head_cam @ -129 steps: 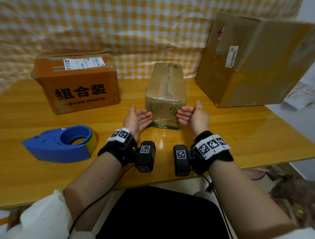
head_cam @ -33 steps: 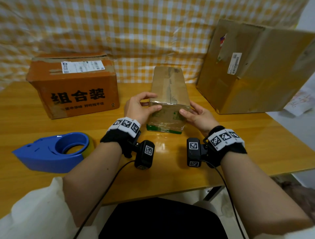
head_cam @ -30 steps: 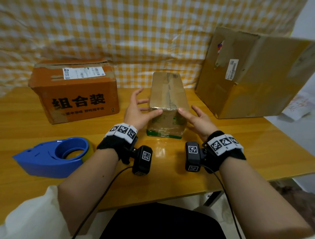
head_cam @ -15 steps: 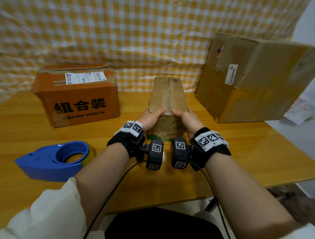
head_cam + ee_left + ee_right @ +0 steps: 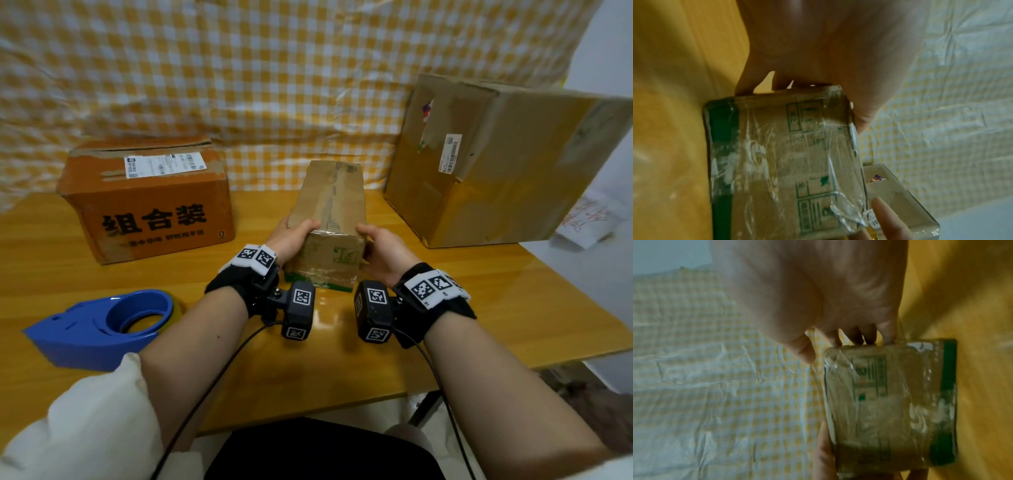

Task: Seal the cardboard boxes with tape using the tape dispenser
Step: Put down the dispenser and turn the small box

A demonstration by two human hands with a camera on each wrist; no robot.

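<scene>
Both hands (image 5: 294, 240) grip small box (image 5: 330, 205) w/ fingertips hidden (wrist views blurry).

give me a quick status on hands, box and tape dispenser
Left hand and right hand both grip the small box. Tape dispenser idle on table, far left. Nothing in the way.

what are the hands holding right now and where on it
Both hands grip the small cardboard box at its near end: the left hand wraps its left top corner, the right hand its right. The blue tape dispenser lies untouched.
</scene>
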